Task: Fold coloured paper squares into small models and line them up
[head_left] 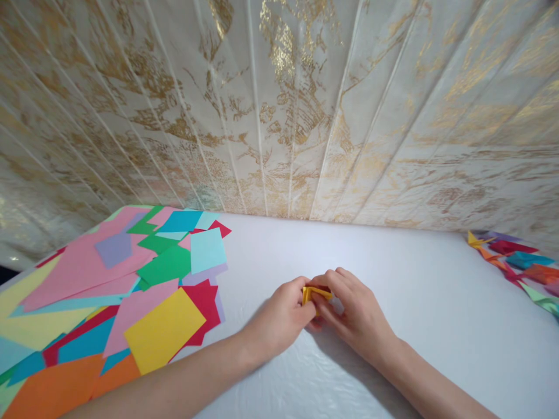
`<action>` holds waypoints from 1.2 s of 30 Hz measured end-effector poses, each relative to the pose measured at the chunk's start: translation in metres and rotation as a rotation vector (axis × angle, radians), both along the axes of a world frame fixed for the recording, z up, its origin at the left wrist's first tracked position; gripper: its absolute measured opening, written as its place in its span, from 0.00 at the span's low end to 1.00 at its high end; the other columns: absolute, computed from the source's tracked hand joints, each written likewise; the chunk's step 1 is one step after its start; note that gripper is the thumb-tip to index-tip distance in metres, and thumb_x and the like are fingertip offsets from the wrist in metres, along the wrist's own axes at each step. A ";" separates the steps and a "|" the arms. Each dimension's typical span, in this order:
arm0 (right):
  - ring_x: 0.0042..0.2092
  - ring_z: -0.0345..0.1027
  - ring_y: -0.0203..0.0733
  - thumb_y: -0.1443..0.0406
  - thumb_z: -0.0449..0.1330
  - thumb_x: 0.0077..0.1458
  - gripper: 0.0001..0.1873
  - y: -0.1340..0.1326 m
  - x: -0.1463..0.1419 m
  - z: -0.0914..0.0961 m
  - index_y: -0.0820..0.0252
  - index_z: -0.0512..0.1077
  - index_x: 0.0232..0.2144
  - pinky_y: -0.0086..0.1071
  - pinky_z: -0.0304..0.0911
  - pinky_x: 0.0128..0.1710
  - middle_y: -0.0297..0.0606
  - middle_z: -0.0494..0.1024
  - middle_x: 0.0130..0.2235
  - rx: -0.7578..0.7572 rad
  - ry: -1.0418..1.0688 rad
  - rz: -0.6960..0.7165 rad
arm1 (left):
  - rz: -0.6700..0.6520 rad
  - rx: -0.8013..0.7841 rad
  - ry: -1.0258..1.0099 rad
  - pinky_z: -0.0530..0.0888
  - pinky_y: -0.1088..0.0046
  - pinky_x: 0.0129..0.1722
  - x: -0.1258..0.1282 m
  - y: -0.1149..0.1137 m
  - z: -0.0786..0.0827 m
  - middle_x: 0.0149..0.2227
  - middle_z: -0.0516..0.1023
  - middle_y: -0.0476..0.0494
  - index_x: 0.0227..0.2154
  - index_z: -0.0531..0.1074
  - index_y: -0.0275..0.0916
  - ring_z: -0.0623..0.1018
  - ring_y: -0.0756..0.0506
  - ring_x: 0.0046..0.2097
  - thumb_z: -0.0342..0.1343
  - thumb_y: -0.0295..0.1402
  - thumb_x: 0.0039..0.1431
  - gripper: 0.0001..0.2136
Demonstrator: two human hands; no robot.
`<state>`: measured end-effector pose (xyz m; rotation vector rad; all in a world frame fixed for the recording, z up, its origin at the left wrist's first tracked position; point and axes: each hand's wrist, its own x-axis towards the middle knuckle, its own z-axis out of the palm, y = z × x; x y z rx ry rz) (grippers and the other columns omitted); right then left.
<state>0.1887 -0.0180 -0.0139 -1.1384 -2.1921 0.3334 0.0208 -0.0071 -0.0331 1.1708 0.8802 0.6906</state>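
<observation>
Your left hand (286, 305) and right hand (356, 305) pinch a small folded yellow paper (308, 294) between them, over the white table (393, 273). Bright paper sheets (131, 314) spread by its left edge. Folded paper shapes (524, 260) lie at right, near its far edge, by a gold-patterned curtain (279, 128).

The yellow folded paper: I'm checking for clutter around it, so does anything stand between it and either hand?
Nothing visible does: the left hand and right hand both hold the yellow folded paper directly. The flat paper sheets lie off to the left, apart from it.
</observation>
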 end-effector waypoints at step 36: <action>0.37 0.71 0.41 0.59 0.60 0.59 0.09 0.000 -0.001 0.002 0.57 0.73 0.31 0.33 0.65 0.40 0.35 0.77 0.33 -0.390 0.518 -0.140 | 0.028 0.465 0.356 0.69 0.71 0.40 -0.013 -0.003 0.019 0.35 0.80 0.48 0.46 0.75 0.42 0.77 0.45 0.38 0.47 0.39 0.70 0.13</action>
